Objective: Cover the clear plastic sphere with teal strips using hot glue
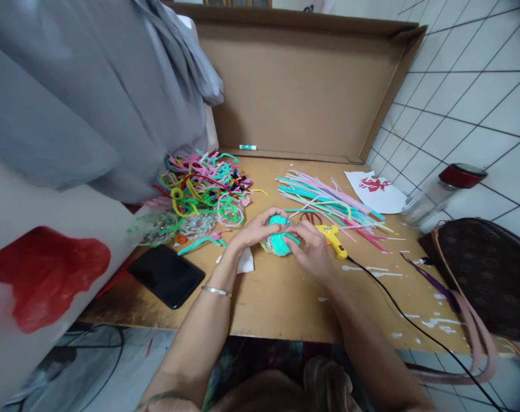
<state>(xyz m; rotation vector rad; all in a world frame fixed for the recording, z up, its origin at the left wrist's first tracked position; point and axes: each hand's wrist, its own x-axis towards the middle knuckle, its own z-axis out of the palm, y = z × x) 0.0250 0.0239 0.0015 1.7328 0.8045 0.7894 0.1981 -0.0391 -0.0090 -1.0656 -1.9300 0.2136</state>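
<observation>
A rounded turquoise bundle (279, 242) of fuzzy stems, with some clear and pale parts at its edge, is held above the middle of the table. My left hand (260, 229) curls around its left and upper side, fingers closed on it. From the right, my right hand (312, 246) pinches a short turquoise stem end (292, 238) against the bundle. Just right of that hand lies a yellow glue gun (337, 242) with a black cord. Red-handled scissors (311, 218) lie partly hidden behind my right hand.
Long pastel stems (324, 197) lie behind my hands, a tangled colourful pile (199, 189) at left. A black phone (167, 277) rests front left. A glass bottle (435, 197) and brown bag (483, 274) stand right. Cardboard (302, 86) rises at the back.
</observation>
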